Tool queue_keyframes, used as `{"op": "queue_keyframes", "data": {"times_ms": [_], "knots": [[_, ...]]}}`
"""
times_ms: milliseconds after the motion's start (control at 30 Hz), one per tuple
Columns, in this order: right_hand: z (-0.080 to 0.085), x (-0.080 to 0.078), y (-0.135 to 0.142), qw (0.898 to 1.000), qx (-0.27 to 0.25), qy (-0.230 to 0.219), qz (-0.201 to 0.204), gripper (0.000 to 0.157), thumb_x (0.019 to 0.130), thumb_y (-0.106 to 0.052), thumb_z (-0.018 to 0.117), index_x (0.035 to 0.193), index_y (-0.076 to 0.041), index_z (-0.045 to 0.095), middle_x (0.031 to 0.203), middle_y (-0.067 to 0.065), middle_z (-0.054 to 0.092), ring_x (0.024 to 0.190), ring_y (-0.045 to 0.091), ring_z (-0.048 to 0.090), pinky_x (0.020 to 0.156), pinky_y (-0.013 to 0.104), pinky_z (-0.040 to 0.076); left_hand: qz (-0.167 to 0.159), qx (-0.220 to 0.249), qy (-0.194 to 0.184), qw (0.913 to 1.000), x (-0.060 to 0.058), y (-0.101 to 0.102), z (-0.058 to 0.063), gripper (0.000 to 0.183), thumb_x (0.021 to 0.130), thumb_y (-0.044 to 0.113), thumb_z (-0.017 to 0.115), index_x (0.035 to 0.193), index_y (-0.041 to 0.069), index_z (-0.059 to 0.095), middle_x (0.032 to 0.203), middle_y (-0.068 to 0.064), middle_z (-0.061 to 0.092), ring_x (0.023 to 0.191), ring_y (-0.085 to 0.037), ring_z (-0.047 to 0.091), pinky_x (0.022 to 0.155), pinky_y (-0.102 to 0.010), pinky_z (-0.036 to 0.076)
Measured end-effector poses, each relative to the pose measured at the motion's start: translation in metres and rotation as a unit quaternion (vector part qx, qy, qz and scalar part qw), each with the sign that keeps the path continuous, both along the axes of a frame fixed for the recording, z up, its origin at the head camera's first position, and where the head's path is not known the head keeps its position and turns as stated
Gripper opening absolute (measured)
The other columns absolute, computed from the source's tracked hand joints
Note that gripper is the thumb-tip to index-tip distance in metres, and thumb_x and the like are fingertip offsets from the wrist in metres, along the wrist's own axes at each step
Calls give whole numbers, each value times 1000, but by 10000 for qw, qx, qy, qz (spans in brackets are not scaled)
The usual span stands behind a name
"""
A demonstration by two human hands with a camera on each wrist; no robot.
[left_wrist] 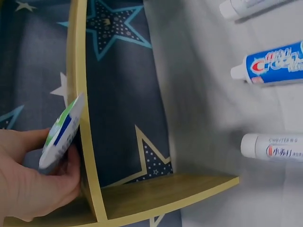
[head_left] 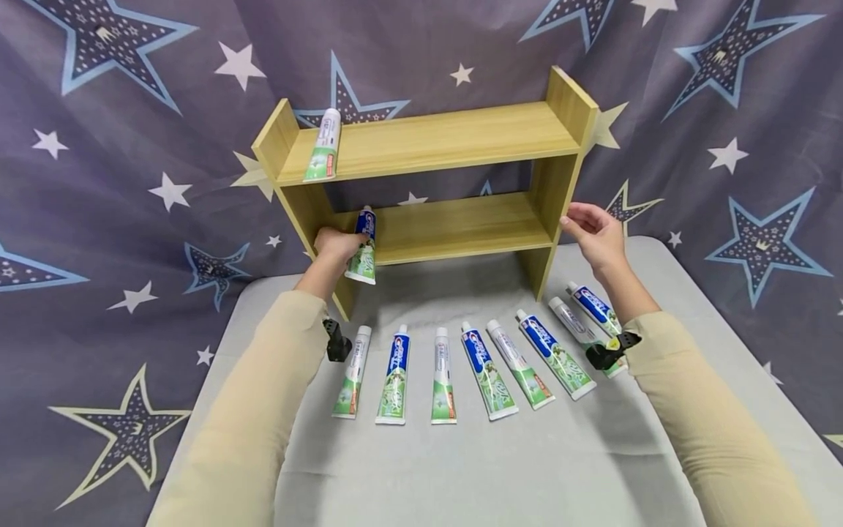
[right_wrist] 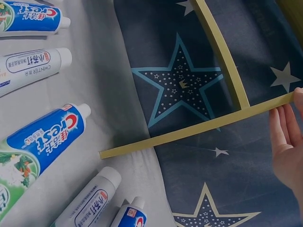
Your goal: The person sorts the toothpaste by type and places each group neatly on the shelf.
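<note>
My left hand [head_left: 336, 244] grips a blue-and-green Crest toothpaste tube [head_left: 364, 256] at the left end of the wooden rack's lower shelf [head_left: 461, 223]. The tube's cap points to the back, and its flat end juts past the front edge. In the left wrist view the thumb and fingers hold the tube [left_wrist: 62, 132] by its sides, close to the board's edge. My right hand [head_left: 598, 236] pinches the front edge of the rack's right side panel [right_wrist: 189, 124], fingers along the outer face. A white-and-green toothpaste tube [head_left: 324, 146] lies on the top shelf [head_left: 448, 139], at its left.
Several toothpaste tubes lie in a row on the grey cloth-covered table [head_left: 474, 468] before the rack, blue-and-green ones [head_left: 394, 377] among white-and-green ones [head_left: 443, 377]. Two at the right [head_left: 596, 307] are partly behind my right wrist camera. A star-patterned curtain [head_left: 421, 44] hangs behind.
</note>
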State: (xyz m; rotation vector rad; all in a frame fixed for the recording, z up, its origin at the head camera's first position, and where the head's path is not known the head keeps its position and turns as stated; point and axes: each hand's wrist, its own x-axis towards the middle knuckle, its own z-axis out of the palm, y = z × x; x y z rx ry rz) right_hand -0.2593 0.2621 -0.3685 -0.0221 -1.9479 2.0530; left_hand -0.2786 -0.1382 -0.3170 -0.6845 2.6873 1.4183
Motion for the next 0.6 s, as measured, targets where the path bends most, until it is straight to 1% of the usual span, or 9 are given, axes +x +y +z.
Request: {"op": "queue_keyframes", "data": {"times_ms": [67, 100, 133, 233, 300, 333, 467, 600], "knots": [[0, 0, 0, 10000, 18, -26, 6, 22, 85, -3, 70, 93, -24, 66, 84, -19, 68, 81, -4, 61, 72, 3, 50, -2, -380, 172, 9991, -2, 2, 0, 63, 85, 23, 67, 134, -8, 42, 134, -23, 50, 120, -32, 54, 102, -37, 51], [0, 0, 0, 10000, 8, -28, 17, 22, 85, -3, 70, 93, -24, 66, 84, -19, 68, 81, -4, 61, 72, 3, 50, -18, -603, 242, 9979, -3, 2, 0, 61, 85, 24, 66, 132, -9, 45, 134, -23, 51, 121, -33, 52, 105, -38, 49], [0, 1, -1, 10000, 5, -29, 24, 22, 85, -3, 70, 93, -24, 66, 84, -19, 68, 80, -4, 61, 72, 3, 50, -75, -923, 259, 9954, -5, 1, 0, 57, 86, 24, 64, 129, -9, 49, 132, -23, 53, 121, -33, 53, 106, -38, 48], [0, 1, -2, 10000, 29, -26, 42, 22, 85, -3, 70, 92, -24, 66, 83, -19, 68, 80, -4, 61, 72, 3, 50, -238, -1845, 259, 9822, -10, 0, -1, 48, 87, 26, 59, 120, -9, 58, 125, -22, 61, 116, -33, 57, 105, -38, 47], [0, 1, -2, 10000, -3, 0, 65, 22, 85, -2, 70, 92, -23, 66, 83, -18, 68, 80, -4, 61, 71, 4, 51, -323, -2299, 289, 9723, -15, -1, -2, 45, 87, 27, 57, 115, -8, 62, 121, -21, 65, 112, -33, 60, 104, -39, 47], [0, 0, -2, 10000, -5, 14, 61, 22, 85, -2, 70, 92, -23, 66, 83, -18, 68, 80, -3, 61, 71, 4, 51, -328, -2417, 320, 9693, -17, 0, -2, 45, 87, 27, 56, 114, -9, 62, 119, -21, 66, 111, -33, 62, 103, -39, 48], [0, -1, -1, 10000, -50, 60, 55, 23, 84, -1, 70, 91, -23, 67, 83, -17, 68, 80, -3, 61, 71, 4, 51, -145, -2300, 526, 9717, -21, 2, -3, 45, 86, 24, 59, 116, -10, 60, 117, -22, 66, 108, -36, 63, 98, -40, 53], [0, -1, 1, 9999, -96, 81, 80, 24, 84, 0, 70, 92, -22, 67, 83, -17, 68, 79, -3, 62, 71, 4, 51, -8, -2110, 700, 9750, -21, 5, -4, 42, 86, 20, 58, 114, -11, 60, 115, -24, 66, 107, -39, 64, 94, -44, 55]]}}
